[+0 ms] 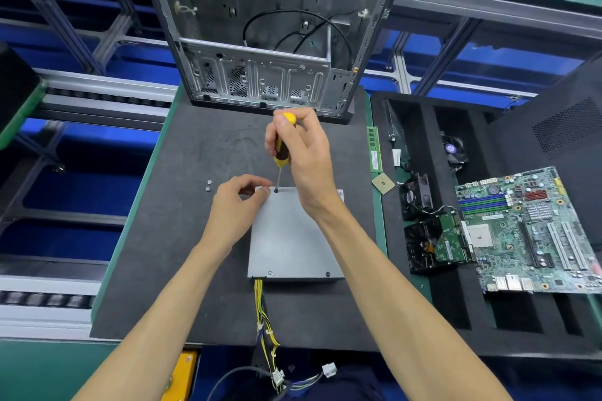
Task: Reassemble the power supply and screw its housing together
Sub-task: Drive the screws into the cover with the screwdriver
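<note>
The grey metal power supply [286, 238] lies flat on the dark foam mat [195, 238], its yellow cable bundle [265, 329] trailing toward me. My right hand [306, 156] grips a yellow-and-brown screwdriver [282, 146] held upright, its tip set in a screw [276, 191] at the housing's far left corner. My left hand [236, 202] rests on that corner with fingers curled, fingertips touching the lid beside the screw. Two loose screws [208, 185] lie on the mat to the left. Two screws [269, 274] sit along the near edge of the housing.
An empty computer case [267, 42] stands at the mat's far edge. To the right are a RAM stick [374, 150], a CPU [383, 183], fans [415, 195], a hard drive [436, 244] and a motherboard [534, 231] on a black tray. A roller conveyor [97, 94] runs left.
</note>
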{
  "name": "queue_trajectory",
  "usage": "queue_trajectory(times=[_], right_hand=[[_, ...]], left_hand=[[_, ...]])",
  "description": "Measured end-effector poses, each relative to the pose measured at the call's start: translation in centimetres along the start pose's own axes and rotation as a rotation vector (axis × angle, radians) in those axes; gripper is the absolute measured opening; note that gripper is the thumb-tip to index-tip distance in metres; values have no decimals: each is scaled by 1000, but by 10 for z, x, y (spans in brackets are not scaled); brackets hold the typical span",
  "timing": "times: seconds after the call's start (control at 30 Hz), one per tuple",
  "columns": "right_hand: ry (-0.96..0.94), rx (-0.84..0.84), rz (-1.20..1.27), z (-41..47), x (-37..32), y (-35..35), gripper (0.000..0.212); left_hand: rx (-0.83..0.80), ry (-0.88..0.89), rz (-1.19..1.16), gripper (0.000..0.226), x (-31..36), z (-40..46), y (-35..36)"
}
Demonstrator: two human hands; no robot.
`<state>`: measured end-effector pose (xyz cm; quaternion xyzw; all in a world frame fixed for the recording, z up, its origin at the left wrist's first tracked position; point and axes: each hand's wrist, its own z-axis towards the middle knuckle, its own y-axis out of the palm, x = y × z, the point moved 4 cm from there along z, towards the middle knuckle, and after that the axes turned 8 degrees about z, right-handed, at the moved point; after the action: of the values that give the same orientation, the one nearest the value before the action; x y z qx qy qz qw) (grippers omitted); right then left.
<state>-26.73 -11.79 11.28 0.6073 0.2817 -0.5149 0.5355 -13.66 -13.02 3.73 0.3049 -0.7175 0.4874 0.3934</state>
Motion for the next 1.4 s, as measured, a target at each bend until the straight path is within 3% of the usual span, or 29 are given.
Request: queue_trajectory(times=[0.13,0.37,0.43,0.57,0.83,0.93,1.1,1.3,1.4], right_hand=[[-11,27,-14,0,-2,0,27],[9,55,-14,-1,2,-7,14],[-7,31,-31,-2,1,-6,13],[36,-5,52,-2,1,-2,29],[16,34,31,-1,5,-5,21],[12,6,49,0,8,-7,34],[-8,1,141,1,5,-8,34],[-43,10,179,2,-5,-11,34],[-46,31,192,2,-7,-14,35]], left_hand=[[12,69,49,21,0,-2,-1],[131,251,305,20,10,-8,1],[115,227,325,20,12,-7,-1],[25,130,280,23,15,-4,0],[-29,-17,175,24,10,1,1],[-16,1,170,22,8,1,3],[-6,90,203,21,9,-2,2],[182,269,453,2,19,-9,3],[158,202,325,9,13,-3,5]])
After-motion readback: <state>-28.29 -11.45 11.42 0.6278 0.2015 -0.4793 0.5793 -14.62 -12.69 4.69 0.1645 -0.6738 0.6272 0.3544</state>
